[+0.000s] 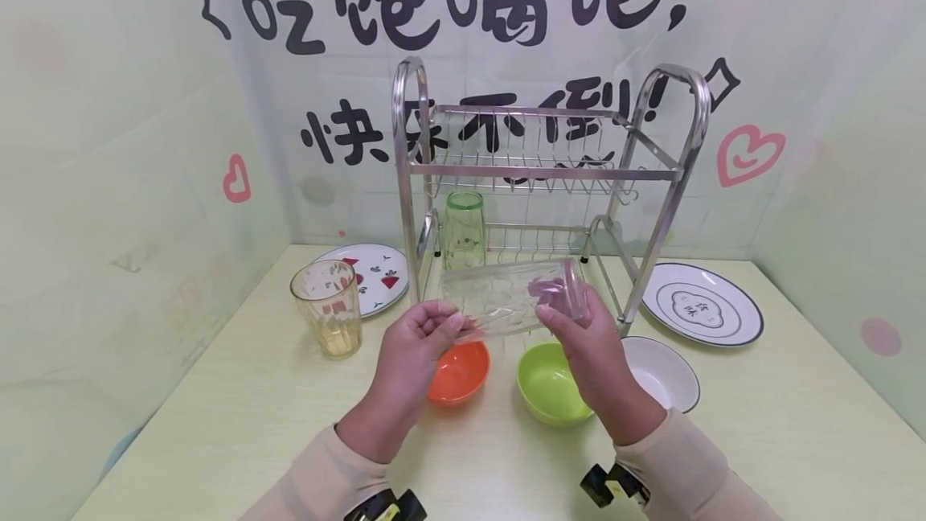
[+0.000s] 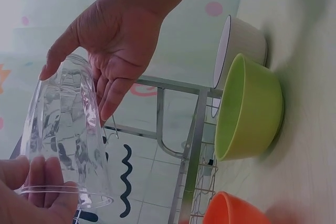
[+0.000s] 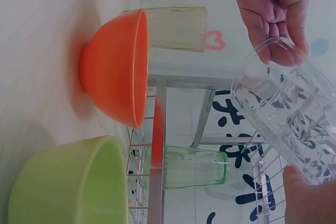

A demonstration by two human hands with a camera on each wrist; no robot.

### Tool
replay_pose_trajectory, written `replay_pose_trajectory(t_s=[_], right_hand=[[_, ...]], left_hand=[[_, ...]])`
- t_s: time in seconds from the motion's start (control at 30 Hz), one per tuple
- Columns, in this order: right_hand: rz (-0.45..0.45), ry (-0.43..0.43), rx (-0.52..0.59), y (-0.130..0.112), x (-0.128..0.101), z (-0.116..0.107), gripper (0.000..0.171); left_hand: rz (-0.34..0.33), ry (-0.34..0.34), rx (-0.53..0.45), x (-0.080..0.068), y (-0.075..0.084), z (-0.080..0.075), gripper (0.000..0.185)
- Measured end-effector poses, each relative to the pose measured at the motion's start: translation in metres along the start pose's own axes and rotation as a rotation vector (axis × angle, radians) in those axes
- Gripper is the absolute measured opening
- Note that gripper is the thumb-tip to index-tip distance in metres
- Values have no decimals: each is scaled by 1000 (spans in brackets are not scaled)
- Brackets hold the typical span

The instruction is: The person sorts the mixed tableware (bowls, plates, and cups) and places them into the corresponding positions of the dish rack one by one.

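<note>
I see a clear plastic cup (image 1: 515,297) held on its side in the air between both hands, above the table and just in front of the dish rack (image 1: 542,175). Its open mouth points to my left and its base to my right. My left hand (image 1: 414,352) holds the rim end, fingers curled under the lip with the thumb on the near side; the left wrist view shows those fingertips (image 2: 39,184) against the rim of the cup (image 2: 65,135). My right hand (image 1: 595,344) takes the base end, fingers fairly straight and spread along the wall, thumb on the near side, so it cradles more than clamps; the same hand (image 2: 113,40) shows from the left wrist camera with its palm open against the cup.

Directly below the cup sit an orange bowl (image 1: 458,372) and a green bowl (image 1: 550,383) side by side on the table (image 1: 239,424), with a white bowl (image 1: 661,372) just right of the green one. A green glass (image 1: 464,229) stands upside down on the rack's lower tier. An amber glass (image 1: 328,308) stands upright to the left, near a patterned plate (image 1: 372,264). A dark-rimmed plate (image 1: 702,304) lies to the right of the rack.
</note>
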State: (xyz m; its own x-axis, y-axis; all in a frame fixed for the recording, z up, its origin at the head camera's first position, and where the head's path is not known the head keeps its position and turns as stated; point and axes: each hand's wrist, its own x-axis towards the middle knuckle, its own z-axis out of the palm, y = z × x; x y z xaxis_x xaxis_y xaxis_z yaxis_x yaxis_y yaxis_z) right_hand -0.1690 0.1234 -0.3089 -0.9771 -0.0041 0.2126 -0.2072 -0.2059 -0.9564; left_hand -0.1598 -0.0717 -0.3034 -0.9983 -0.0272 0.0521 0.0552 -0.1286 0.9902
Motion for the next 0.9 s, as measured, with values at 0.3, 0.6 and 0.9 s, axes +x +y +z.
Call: replay_pose_trajectory(t_s=[0.3,0.6,0.9], right_hand=[[8,6,9,-9,-2,2,61],[13,30,7,-14,-2,3,62],[-18,11,-103,-23,1,0,59]], left_hand=[[2,-18,94,2,0,-1,23],[-9,-18,170,6,-1,-1,25],[12,7,219,12,6,-9,34]])
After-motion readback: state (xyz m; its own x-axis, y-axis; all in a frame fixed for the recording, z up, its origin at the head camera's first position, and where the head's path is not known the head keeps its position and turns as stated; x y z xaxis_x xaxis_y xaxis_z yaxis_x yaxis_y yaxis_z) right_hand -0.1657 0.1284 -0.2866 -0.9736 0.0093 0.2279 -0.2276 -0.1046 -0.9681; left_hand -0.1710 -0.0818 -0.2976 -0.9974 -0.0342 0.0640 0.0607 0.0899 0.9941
